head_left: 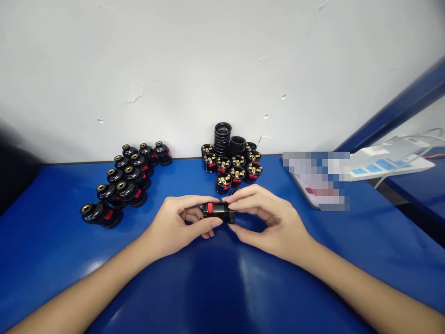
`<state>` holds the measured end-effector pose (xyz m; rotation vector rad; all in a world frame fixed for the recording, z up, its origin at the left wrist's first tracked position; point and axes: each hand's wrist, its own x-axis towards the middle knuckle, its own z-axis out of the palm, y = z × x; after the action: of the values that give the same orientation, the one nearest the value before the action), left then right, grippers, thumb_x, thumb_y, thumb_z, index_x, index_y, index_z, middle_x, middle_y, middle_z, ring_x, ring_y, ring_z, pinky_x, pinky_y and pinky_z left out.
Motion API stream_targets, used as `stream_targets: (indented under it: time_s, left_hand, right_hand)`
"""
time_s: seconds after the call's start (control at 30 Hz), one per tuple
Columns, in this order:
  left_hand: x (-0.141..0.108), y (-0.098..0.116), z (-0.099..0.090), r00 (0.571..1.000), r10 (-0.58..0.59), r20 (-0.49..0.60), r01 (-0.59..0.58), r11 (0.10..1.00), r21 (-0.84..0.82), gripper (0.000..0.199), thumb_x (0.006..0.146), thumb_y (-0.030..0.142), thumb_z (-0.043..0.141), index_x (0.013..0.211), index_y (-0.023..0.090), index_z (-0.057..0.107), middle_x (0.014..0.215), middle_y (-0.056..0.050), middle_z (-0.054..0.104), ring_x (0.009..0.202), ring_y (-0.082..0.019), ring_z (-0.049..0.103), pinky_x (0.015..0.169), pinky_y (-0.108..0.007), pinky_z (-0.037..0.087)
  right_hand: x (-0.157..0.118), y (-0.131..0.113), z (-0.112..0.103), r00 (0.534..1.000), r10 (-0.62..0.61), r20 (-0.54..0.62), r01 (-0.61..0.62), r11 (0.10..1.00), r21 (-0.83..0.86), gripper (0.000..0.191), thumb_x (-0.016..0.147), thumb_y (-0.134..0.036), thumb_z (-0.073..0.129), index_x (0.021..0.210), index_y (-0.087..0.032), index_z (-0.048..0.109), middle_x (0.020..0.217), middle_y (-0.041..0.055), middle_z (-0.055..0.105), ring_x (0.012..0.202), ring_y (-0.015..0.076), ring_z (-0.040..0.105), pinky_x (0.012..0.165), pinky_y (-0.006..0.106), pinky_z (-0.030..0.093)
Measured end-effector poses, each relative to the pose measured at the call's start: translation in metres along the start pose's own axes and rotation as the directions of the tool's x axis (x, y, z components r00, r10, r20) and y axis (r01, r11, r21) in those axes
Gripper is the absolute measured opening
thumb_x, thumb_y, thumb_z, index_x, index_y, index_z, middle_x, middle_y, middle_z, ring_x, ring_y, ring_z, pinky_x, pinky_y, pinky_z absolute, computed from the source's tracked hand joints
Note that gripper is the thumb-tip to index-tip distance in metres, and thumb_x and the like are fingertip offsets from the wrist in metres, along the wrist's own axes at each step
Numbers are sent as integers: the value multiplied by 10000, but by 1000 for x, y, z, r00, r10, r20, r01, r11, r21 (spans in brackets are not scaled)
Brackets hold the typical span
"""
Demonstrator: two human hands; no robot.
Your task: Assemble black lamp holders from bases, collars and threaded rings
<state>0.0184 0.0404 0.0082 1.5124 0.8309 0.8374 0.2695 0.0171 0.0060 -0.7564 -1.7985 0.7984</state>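
Observation:
Near the front middle of the table I hold a black lamp socket (219,212) on its side, its red switch piece toward the left. My left hand (181,222) is closed round its body, thumb in front and fingers behind. Brass contacts peek out at the socket's left end, partly hidden by the fingers. At the right end sits a black ring (231,216), pinched between the thumb and fingertips of my right hand (269,220). Just behind the hands stand several socket bodies (238,173) with brass terminals facing up. One more is mostly hidden behind my right fingers.
Several capped lamp sockets (128,192) with brass-threaded tops stand in rows at left. A stack of black rings (222,139) and a black cup-shaped part (238,144) are by the wall. A partly blurred phone-like device (301,178) and a white power strip (389,167) lie right.

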Motion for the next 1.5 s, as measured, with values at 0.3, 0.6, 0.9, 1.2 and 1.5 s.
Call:
stream_targets:
  time_s: [0.3,0.6,0.9,1.2,1.5]
  left_hand:
    - [3,5,-8,980,197,-4,-195,973,126,375,1113,461,625,1170,201,889,1168,-120,788,744,-143,805,703,-253,727]
    - [2,-4,-10,960,281,-22,-278,958,71,358,960,211,851,1300,321,837,1266,-68,671,1103,-167,773,983,-285,708]
    - [4,-8,-14,948,315,38,-312,907,283,311,999,298,822,1303,231,814,1221,-88,814,1089,-193,810,985,-284,683]
    - [3,-4,-13,829,555,70,-519,715,468,406,939,146,866,1327,231,781,1208,-76,813,1076,-168,785,970,-258,664]
    - [1,-3,-12,845,535,-11,-495,789,364,253,963,158,841,1196,256,842,1210,-73,769,966,-149,801,849,-233,709]
  right_hand:
    - [-3,-2,3,997,76,4,-76,992,105,344,900,-103,854,1209,-242,794,1230,97,761,1081,245,840,935,424,769]
    - [-2,2,1,994,102,-29,-97,985,144,411,879,-55,856,1236,-256,821,1196,62,766,1089,236,840,923,416,778]
    - [-2,2,1,988,154,-25,-146,971,191,372,912,-97,853,1246,-258,820,1215,65,769,1063,235,856,911,394,775]
    - [-1,1,2,986,161,-43,-150,969,196,389,898,-94,866,1246,-261,830,1209,69,764,1068,234,855,914,372,772]
    - [-1,-3,1,984,174,-45,-161,964,209,394,885,-82,871,1230,-271,840,1188,62,771,1031,226,860,889,351,774]
